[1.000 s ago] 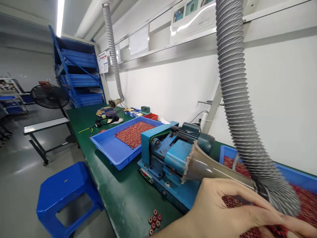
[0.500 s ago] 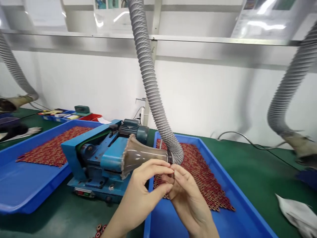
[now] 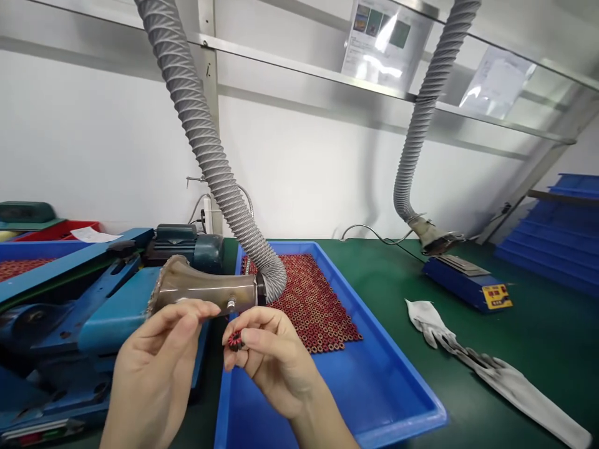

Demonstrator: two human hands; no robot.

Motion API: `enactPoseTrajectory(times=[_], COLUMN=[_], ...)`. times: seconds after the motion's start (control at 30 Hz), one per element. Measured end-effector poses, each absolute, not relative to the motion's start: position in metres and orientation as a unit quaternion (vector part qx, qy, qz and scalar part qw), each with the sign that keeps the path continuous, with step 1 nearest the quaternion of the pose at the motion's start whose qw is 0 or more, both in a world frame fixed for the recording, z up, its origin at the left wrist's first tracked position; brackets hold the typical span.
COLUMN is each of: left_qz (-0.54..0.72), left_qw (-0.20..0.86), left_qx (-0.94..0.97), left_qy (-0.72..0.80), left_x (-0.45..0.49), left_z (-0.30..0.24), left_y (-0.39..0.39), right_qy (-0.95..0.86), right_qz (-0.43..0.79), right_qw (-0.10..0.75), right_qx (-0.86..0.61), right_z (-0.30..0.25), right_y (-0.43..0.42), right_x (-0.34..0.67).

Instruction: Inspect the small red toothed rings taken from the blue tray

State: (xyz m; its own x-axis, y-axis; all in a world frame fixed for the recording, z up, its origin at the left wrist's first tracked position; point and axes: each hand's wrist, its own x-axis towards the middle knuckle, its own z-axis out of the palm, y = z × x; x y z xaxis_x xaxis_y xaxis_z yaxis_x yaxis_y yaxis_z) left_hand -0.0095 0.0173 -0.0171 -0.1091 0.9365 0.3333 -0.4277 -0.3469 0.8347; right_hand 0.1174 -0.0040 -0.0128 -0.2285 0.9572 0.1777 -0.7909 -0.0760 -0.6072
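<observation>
My right hand (image 3: 276, 362) pinches a small ring-shaped wound core (image 3: 235, 340), dark at its rim with red spokes of winding, between thumb and fingers. Left of it, my left hand (image 3: 161, 355) has thumb and fingertips pressed together; what they hold, if anything, is too small to make out. The two hands are apart, in front of a brownish translucent suction hood (image 3: 210, 288). Behind my right hand, a blue tray (image 3: 374, 399) carries closely packed rows of similar red rings (image 3: 309, 305).
A blue belt machine (image 3: 112, 318) stands at left, with a grey hose (image 3: 201, 131) running down to the hood. On the green table (image 3: 374, 268) at right lie white gloves (image 3: 435, 324) and a blue device with a yellow label (image 3: 468, 284). Blue trays (image 3: 552, 237) are stacked far right.
The view has turned right, bringing the gloves and stacked trays into sight. My hands have come apart from each other, and the wound core now shows in my right fingers.
</observation>
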Motion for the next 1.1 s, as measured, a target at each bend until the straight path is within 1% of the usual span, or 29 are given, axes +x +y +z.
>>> enactPoseTrajectory(times=[0.07, 0.2, 0.27, 0.4, 0.57, 0.67, 0.77, 0.83, 0.9, 0.97, 1.03, 1.1], left_qz=[0.673, 0.585, 0.583, 0.609, 0.625, 0.642, 0.681, 0.705, 0.700, 0.659, 0.610, 0.585], left_qw=[0.479, 0.451, 0.422, 0.407, 0.451, 0.491, 0.505, 0.493, 0.474, 0.459, 0.455, 0.454], left_qx=[0.492, 0.627, 0.650, 0.643, 0.606, 0.556, 0.492, 0.464, 0.485, 0.550, 0.608, 0.633], left_qy=[0.276, 0.250, 0.243, 0.224, 0.199, 0.195, 0.198, 0.212, 0.225, 0.228, 0.228, 0.224], left_x=[-0.014, -0.018, -0.018, -0.016, -0.011, -0.009, -0.012, -0.018, -0.024, -0.029, -0.032, -0.033], left_z=[-0.017, -0.018, -0.019, -0.024, -0.022, -0.017, -0.011, -0.009, -0.008, -0.007, -0.008, -0.009], left_y=[0.019, 0.019, 0.020, 0.022, 0.018, 0.013, 0.012, 0.013, 0.013, 0.012, 0.011, 0.011], right_qy=[-0.294, -0.266, -0.262, -0.261, -0.279, -0.300, -0.333, -0.361, -0.383, -0.405, -0.435, -0.451], right_qz=[0.729, 0.743, 0.749, 0.758, 0.757, 0.752, 0.738, 0.697, 0.626, 0.548, 0.486, 0.454], right_qw=[0.607, 0.606, 0.601, 0.590, 0.583, 0.578, 0.575, 0.596, 0.639, 0.673, 0.684, 0.687], right_qx=[-0.123, -0.102, -0.099, -0.099, -0.095, -0.100, -0.121, -0.169, -0.231, -0.286, -0.327, -0.344], right_z=[-0.012, -0.012, -0.013, -0.015, -0.016, -0.016, -0.014, -0.012, -0.010, -0.009, -0.009, -0.009], right_y=[-0.003, -0.002, -0.003, -0.003, -0.004, -0.006, -0.008, -0.011, -0.015, -0.017, -0.019, -0.020], right_x=[0.119, 0.121, 0.120, 0.118, 0.117, 0.120, 0.124, 0.124, 0.121, 0.117, 0.113, 0.110])
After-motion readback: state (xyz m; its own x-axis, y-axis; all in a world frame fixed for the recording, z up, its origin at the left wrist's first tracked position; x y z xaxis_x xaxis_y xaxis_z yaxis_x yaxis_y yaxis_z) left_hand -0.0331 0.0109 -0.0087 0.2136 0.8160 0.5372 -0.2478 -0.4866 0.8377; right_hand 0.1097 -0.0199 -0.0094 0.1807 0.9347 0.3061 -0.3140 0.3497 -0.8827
